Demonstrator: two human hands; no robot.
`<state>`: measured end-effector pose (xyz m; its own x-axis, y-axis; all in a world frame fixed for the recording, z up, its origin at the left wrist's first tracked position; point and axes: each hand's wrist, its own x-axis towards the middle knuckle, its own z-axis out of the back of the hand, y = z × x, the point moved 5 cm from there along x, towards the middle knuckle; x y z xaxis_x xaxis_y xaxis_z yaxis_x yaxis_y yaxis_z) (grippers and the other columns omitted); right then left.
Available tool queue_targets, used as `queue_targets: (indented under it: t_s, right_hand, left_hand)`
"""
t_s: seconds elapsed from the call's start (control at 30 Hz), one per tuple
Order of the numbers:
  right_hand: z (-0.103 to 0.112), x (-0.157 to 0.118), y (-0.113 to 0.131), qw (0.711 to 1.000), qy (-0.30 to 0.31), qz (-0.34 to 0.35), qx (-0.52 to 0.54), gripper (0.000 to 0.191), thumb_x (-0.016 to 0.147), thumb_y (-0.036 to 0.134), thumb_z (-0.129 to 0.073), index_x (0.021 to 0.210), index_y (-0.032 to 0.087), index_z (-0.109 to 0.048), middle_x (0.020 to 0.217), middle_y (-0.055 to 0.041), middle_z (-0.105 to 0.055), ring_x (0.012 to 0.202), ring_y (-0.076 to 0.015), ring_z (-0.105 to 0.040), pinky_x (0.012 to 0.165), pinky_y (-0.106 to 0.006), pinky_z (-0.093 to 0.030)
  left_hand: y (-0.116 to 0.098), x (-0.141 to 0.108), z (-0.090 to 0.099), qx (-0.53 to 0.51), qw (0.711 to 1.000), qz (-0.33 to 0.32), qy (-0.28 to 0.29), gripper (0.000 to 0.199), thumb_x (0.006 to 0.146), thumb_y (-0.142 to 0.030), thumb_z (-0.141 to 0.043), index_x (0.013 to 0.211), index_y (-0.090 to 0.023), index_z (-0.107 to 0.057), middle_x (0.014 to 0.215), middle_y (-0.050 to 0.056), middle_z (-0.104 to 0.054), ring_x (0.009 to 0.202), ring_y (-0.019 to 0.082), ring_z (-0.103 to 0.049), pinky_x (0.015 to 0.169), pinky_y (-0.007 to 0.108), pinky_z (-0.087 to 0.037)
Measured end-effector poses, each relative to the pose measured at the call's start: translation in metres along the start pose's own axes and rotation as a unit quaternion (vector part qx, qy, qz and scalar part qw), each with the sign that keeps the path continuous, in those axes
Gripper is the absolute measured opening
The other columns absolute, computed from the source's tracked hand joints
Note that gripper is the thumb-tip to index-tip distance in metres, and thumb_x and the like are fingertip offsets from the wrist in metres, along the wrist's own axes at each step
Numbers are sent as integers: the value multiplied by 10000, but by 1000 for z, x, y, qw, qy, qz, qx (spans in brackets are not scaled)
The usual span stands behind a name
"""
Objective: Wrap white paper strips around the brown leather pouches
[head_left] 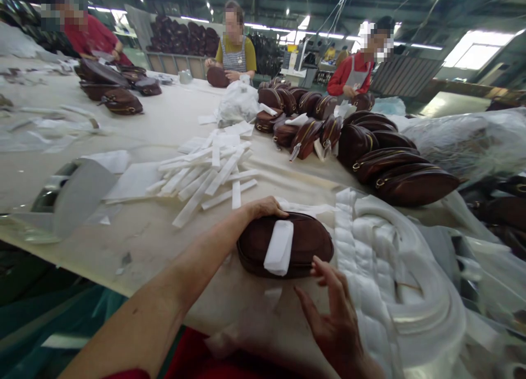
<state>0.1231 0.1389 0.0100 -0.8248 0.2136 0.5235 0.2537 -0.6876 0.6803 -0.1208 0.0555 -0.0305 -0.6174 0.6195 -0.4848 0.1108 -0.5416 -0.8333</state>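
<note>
A dark brown oval leather bag [306,236] lies on the table in front of me. A folded strip of white packing foam [279,247] rests across its upper face. At the bag's far left edge, my left hand [267,206] grips the rim; the bag hides part of its fingers. My right hand [335,308] is open at the near right side, fingers spread and holding nothing. Its fingertips are close to the bag's edge, and I cannot tell whether they touch it.
Loose white strips [205,173] are piled beyond my left arm, near a tape dispenser [68,198]. Rolled white padding [378,258] lies at right. Several finished-looking brown bags [411,176] stand in rows behind. Three co-workers, one in a checked apron [235,56], stand across the table.
</note>
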Motion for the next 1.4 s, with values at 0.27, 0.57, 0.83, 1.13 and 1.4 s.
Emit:
queue_targets:
  t_s: [0.27, 0.57, 0.83, 1.13, 1.4]
  right_hand:
    - [-14, 69, 29, 958, 119, 258, 25, 305, 823, 43, -470, 1053, 206, -585, 995, -76, -657, 1033, -208, -600, 861, -375, -501]
    - [-10, 33, 1, 974, 85, 208, -23, 424, 808, 41, -523, 1214, 162, -504, 1112, -129, -618, 1111, -242, -566, 906, -424, -507]
    - [-23, -20, 16, 965, 119, 227, -53, 412, 807, 1, -449, 1184, 142, -539, 987, -93, -658, 976, -197, -576, 818, -335, -491]
    - [-64, -28, 13, 964, 215, 144, -57, 425, 827, 48, -377, 1213, 176, -499, 953, -82, -658, 885, -213, -592, 823, -391, -457]
    - [-28, -20, 16, 968, 152, 195, 41, 408, 821, 31, -416, 1180, 187, -530, 857, -60, -629, 814, -184, -586, 713, -333, -496]
  left_hand:
    - [-2, -3, 1, 4, 1000, -5, 14, 432, 459, -491, -832, 524, -125, -611, 453, -51, -444, 489, 86, -352, 499, 252, -278]
    - [1, 2, 1, -1, 1000, 3, 17, 309, 572, -384, -795, 525, -137, -616, 476, -35, -497, 484, 97, -396, 494, 245, -302]
    - [3, 1, 0, -3, 1000, 17, 6, 275, 573, -348, -801, 549, -136, -629, 497, -23, -538, 501, 110, -431, 513, 247, -335]
    - [2, -3, 0, 4, 1000, 13, -4, 297, 556, -383, -811, 575, -135, -648, 506, -21, -551, 510, 111, -435, 512, 246, -338]
    - [-1, 1, 1, 20, 1000, 5, 7, 325, 534, -393, -824, 521, -131, -633, 468, -28, -509, 488, 101, -396, 496, 252, -316]
